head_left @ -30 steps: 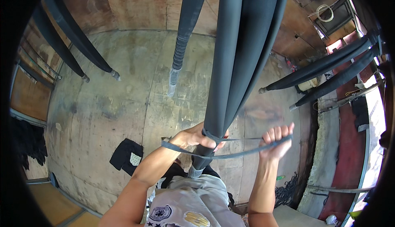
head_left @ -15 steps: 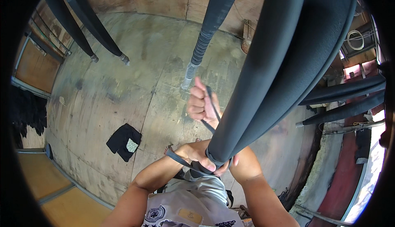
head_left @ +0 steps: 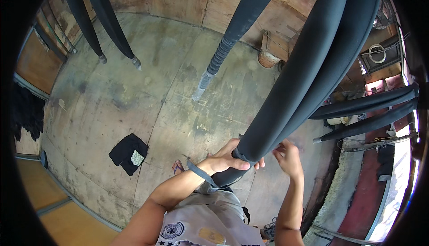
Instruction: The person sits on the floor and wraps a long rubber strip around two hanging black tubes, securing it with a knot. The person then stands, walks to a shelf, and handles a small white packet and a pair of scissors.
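A bundle of thick, dark grey padded tubes (head_left: 286,89) hangs slanting down toward me. My left hand (head_left: 230,158) is wrapped around its narrow lower end, thumb on the near side and fingertips showing at the right edge. A dark flat strap (head_left: 199,173) loops over my left wrist and runs under the hand to the bundle's end. Close to the right side of the tubes is my right hand (head_left: 289,159), its fingers bent and pinched together. What lies between those fingertips is hidden against the tubes.
Another dark tube (head_left: 216,52) with a clear-wrapped tip hangs ahead. Two more tubes (head_left: 107,22) hang far left, others (head_left: 366,103) at right. A folded black cloth (head_left: 127,153) lies on the floor (head_left: 103,121). A bucket (head_left: 268,59) stands by the far wall.
My right hand has moved from the far left side of the tubes, where it held the strap, to their right side. The bundle's lower end and my left hand have shifted slightly right and up in view.
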Tool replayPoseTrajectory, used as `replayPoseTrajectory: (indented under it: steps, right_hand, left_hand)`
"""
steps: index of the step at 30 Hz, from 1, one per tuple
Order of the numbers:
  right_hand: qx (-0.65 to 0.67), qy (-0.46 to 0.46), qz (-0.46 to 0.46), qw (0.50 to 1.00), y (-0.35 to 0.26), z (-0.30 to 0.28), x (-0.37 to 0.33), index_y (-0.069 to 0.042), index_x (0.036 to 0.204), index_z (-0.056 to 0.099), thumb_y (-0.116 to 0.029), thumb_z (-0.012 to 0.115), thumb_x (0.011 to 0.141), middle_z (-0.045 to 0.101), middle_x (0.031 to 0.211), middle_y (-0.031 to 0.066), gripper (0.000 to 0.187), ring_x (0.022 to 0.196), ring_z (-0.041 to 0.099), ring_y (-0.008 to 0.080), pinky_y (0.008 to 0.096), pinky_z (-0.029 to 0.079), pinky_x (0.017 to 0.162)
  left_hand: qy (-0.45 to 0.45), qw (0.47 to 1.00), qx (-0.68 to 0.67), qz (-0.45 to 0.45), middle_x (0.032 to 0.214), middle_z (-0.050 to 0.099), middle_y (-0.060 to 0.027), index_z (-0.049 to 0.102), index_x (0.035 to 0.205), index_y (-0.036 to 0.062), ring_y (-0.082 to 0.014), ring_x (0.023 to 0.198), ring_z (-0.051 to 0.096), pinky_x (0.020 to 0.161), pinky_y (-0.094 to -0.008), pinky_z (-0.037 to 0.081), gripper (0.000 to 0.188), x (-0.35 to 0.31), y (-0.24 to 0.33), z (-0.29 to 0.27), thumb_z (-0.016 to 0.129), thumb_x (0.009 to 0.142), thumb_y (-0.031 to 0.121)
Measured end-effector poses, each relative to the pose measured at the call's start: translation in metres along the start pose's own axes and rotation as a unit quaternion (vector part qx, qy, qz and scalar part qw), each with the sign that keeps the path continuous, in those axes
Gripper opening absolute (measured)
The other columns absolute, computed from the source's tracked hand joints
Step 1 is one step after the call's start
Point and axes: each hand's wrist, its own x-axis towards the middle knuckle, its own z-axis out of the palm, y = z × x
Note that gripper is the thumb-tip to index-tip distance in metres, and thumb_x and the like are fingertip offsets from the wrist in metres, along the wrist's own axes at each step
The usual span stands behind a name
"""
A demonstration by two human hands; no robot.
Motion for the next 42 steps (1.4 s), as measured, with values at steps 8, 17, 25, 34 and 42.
replayPoseTrajectory:
  steps: [8,17,25,34,42]
  right_hand:
    - [-0.218,-0.080,-0.205,0.951,-0.140,0.126,-0.121,-0.008,0.096,0.067,-0.026,0.078,0.085,0.065,0.067,0.0044,0.025,0.052,0.064,0.0207,0.0343,0.051,0.048]
    - [0.289,0.413,0.068,0.861,-0.008,0.028,-0.124,0.001,0.090,0.067,-0.026,0.063,0.097,0.063,0.068,0.0132,0.028,0.061,0.062,0.0234,0.0346,0.049,0.056]
    - [0.063,-0.223,-0.071,0.970,-0.142,0.052,-0.111,-0.002,0.077,0.070,-0.027,0.069,0.096,0.066,0.062,0.0117,0.033,0.062,0.068,0.0249,0.0391,0.052,0.062]
    - [-0.702,-0.268,0.002,0.660,-0.218,0.171,0.056,-0.005,0.123,0.072,-0.021,0.076,0.082,0.070,0.121,0.0182,0.044,0.114,0.066,0.0402,0.0630,0.052,0.093]
    - [-0.270,-0.014,-0.118,0.955,-0.251,0.159,0.046,-0.002,0.101,0.075,-0.026,0.060,0.097,0.073,0.087,0.0245,0.029,0.085,0.073,0.0409,0.0495,0.058,0.074]
  left_hand:
    - [0.013,1.000,0.021,0.019,0.096,0.069,-0.0125,0.057,0.128,-0.0058,-0.0216,0.092,0.067,0.086,-0.0369,0.054,0.074,-0.010,-0.002,0.006,0.082,0.073,0.036]
    - [0.072,0.988,0.115,0.069,0.090,0.070,-0.0065,0.067,0.100,0.0027,-0.0167,0.089,0.065,0.086,-0.0350,0.050,0.039,-0.025,0.004,0.011,0.079,0.077,0.032]
    - [0.116,0.975,0.182,0.061,0.077,0.064,-0.0017,0.067,0.088,0.0012,-0.0145,0.076,0.062,0.074,-0.0309,0.049,0.038,-0.026,-0.012,0.001,0.082,0.075,0.033]
    - [0.179,0.922,0.331,0.097,0.114,0.057,-0.0048,0.060,0.110,0.0041,-0.0130,0.102,0.053,0.087,-0.0298,0.044,0.057,-0.020,-0.044,-0.020,0.084,0.074,0.042]
    - [0.241,0.832,0.500,-0.025,0.071,0.053,0.0007,0.055,0.076,0.0070,-0.0133,0.065,0.050,0.061,-0.0347,0.043,0.050,-0.024,-0.013,0.009,0.088,0.072,0.044]
